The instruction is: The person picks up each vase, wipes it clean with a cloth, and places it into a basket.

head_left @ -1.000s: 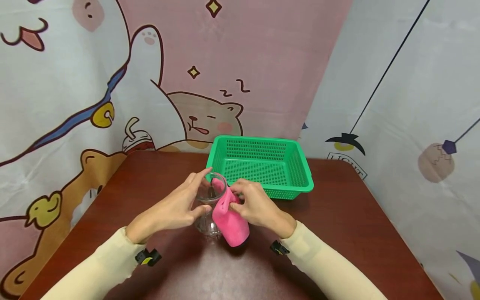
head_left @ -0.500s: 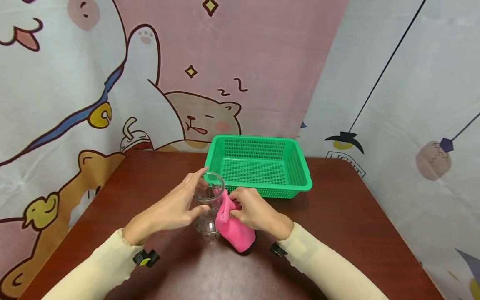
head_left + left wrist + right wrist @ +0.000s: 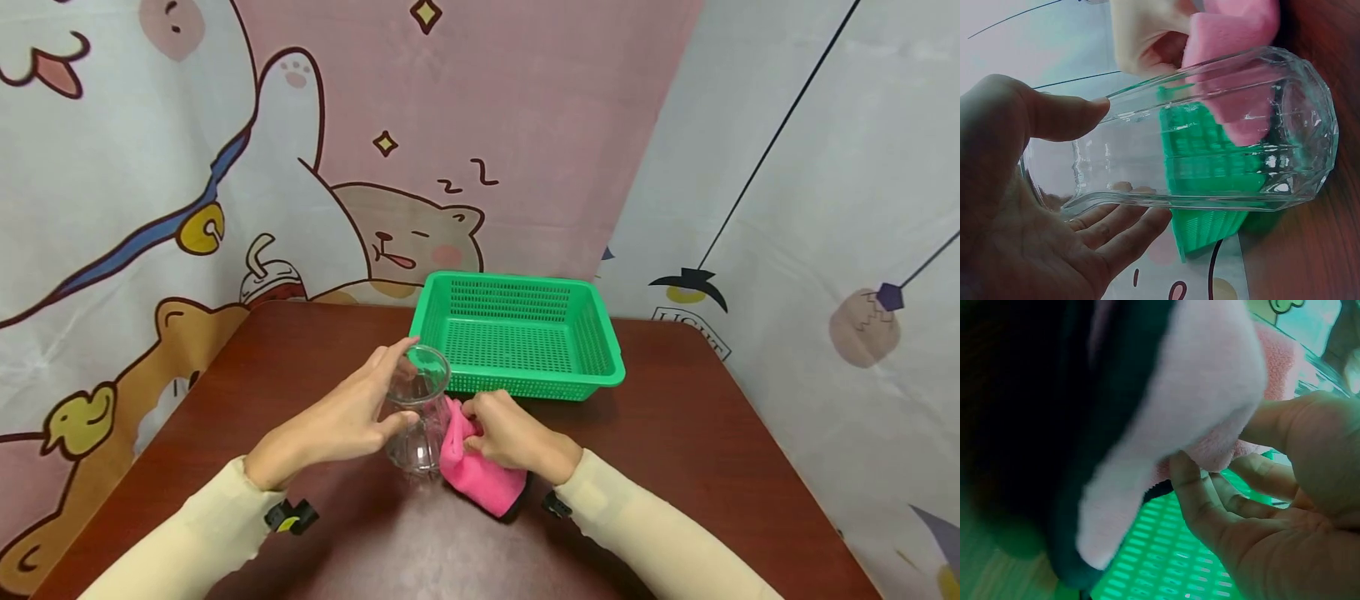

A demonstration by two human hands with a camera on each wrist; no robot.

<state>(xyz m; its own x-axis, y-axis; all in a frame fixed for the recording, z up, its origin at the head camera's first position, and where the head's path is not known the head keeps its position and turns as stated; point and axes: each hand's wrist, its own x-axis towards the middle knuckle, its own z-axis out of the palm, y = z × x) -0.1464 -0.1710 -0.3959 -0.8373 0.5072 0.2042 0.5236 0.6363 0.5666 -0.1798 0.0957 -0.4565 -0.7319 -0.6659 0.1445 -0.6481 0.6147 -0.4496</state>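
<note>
A clear glass vase (image 3: 415, 446) with faceted sides and a wide round mouth stands upright on the table. My left hand (image 3: 341, 421) holds it near the top, thumb on the near side and fingers behind. In the left wrist view the thumb tip lies on the glass (image 3: 1129, 150), and the fingers show through and below it. On the vase's right side is a pink cloth (image 3: 487, 485) with a dark edge, pinched and bunched by my right hand (image 3: 517, 433). Close up, the cloth (image 3: 1204, 381) drapes over the thumb and fingers, hiding some fingertips.
A green perforated plastic basket (image 3: 540, 380) sits behind both hands at the back of the brown table (image 3: 675, 450). Cartoon-printed curtain (image 3: 555, 125) rises behind and beside the table. Nothing shows inside the basket.
My right hand has lowered slightly with the cloth, away from the vase's rim and down its right side. The cloth's lower end has shifted right. My left hand stays on the vase.
</note>
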